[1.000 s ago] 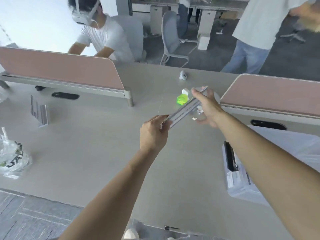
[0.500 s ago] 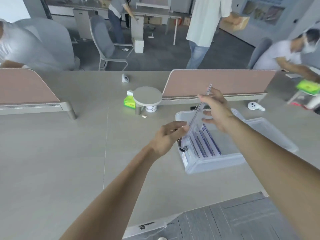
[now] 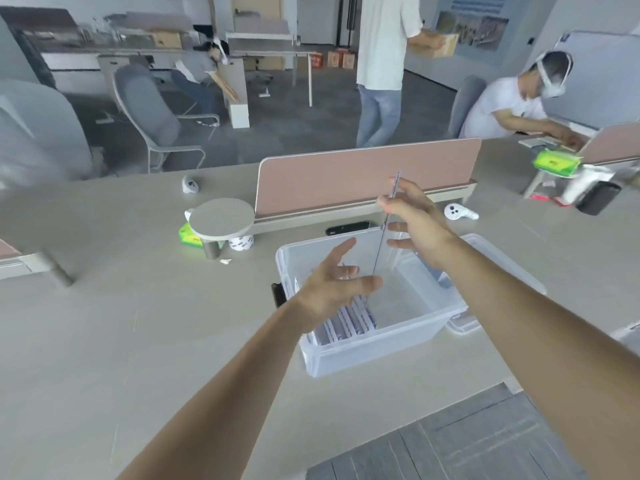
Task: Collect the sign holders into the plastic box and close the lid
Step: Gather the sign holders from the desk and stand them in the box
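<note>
A clear acrylic sign holder (image 3: pixel 383 233) stands almost upright over the open translucent plastic box (image 3: pixel 374 344), seen edge-on as a thin line. My right hand (image 3: pixel 415 221) grips its upper end. My left hand (image 3: pixel 334 285) is at its lower end, thumb against the edge and fingers spread, above the box's left half. Several sign holders (image 3: pixel 346 322) with printed inserts lie stacked in the box's left part. The box's lid (image 3: pixel 498 271) lies flat on the desk right behind the box, partly hidden by my right forearm.
A pink desk divider (image 3: pixel 367 178) runs behind the box. A round grey stand (image 3: pixel 221 216), a green packet (image 3: pixel 188 235) and a white controller (image 3: pixel 459 213) lie nearby. People sit and walk beyond the desk. The desk's front edge is close below.
My view swung right from the bare desk to the box. Both hands carried the sign holder over the box and tilted it from slanted to nearly upright.
</note>
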`<state>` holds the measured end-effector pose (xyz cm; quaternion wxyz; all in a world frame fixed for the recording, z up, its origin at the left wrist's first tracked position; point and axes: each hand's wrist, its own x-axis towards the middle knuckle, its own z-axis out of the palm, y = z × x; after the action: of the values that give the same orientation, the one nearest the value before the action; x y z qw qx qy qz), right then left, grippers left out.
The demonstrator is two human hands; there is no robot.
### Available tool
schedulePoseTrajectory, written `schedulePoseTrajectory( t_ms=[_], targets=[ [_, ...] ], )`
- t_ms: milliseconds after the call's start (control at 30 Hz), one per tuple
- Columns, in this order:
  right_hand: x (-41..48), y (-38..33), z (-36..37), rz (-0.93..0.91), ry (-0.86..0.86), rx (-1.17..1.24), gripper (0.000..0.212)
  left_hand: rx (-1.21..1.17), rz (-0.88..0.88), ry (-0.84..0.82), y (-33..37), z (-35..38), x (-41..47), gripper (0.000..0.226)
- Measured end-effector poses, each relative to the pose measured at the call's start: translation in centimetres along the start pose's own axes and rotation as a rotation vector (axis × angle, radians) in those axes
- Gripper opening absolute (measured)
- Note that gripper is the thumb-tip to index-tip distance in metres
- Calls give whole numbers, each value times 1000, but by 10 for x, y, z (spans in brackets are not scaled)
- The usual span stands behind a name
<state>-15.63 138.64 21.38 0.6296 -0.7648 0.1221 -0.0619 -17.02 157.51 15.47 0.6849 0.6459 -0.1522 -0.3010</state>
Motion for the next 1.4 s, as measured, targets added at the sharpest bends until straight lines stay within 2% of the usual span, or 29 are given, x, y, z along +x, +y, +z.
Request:
schedulePoseTrajectory(
  t_ms=[200,367,467,567,700,800,867,967,1033,1200,1267,1400],
  targets=[
    [46,23,-66,10,-91,10,43,89,-63,59,-4,53,55,103],
    [79,43,-81,10,-191,8,46,152,-113,131,-19,68,78,103],
    [100,54,-76,36,-249,-13,47,294,-142,191,-30,59,88,91],
    [118,70,-68,77,-292,-33,39,415,-180,248,-50,36,100,78],
    [135,96,-57,124,-321,-105,37,402,-179,235,-68,17,120,78],
    [149,112,-45,166,-349,-175,37,324,-216,146,-75,17,135,81],
    [156,122,-37,196,-382,-199,36,338,-253,113,-76,20,142,74],
    [168,139,-30,215,-436,-245,42,398,-305,138,-83,27,149,47],
    [177,152,-28,218,-494,-285,53,482,-314,188,-92,34,155,28],
    [197,182,-22,299,-638,-301,68,647,-374,302,-109,57,170,21],
    [204,193,-22,328,-701,-298,75,737,-403,333,-113,66,176,11],
    [220,214,-28,380,-805,-384,87,796,-499,388,-120,86,189,23]
  ],
)
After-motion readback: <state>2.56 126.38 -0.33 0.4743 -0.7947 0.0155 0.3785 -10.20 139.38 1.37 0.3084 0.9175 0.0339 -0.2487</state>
